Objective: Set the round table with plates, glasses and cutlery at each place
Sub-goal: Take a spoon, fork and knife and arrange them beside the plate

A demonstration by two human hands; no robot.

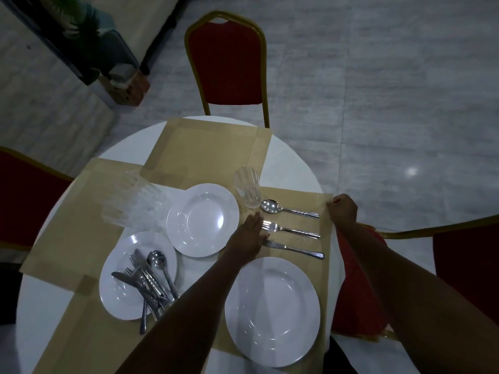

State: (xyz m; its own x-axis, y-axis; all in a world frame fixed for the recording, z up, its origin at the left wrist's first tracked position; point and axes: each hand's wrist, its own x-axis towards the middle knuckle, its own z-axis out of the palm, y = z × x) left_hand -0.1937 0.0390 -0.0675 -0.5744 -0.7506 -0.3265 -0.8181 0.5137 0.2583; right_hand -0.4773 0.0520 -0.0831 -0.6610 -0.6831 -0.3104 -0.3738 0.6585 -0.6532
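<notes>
Dim room, grey marbled tile floor (pixel 391 90) with one glint of light; red gold-framed chairs (pixel 226 60) around; dark stand with green plant (pixel 86 28) at upper left.

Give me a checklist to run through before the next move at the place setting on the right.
1. Plate sits on the right placemat: ok.
2. Spoon, fork and knife lie side by side, apart from each other: ok.
3. Glass upright beyond the spoon: ok.
4. Left hand lies flat on the mat, over the knife's tip: ok.
5. Right hand pinches the mat's outer edge: ok.
6. Mat squared to the table edge: cannot tell.
</notes>
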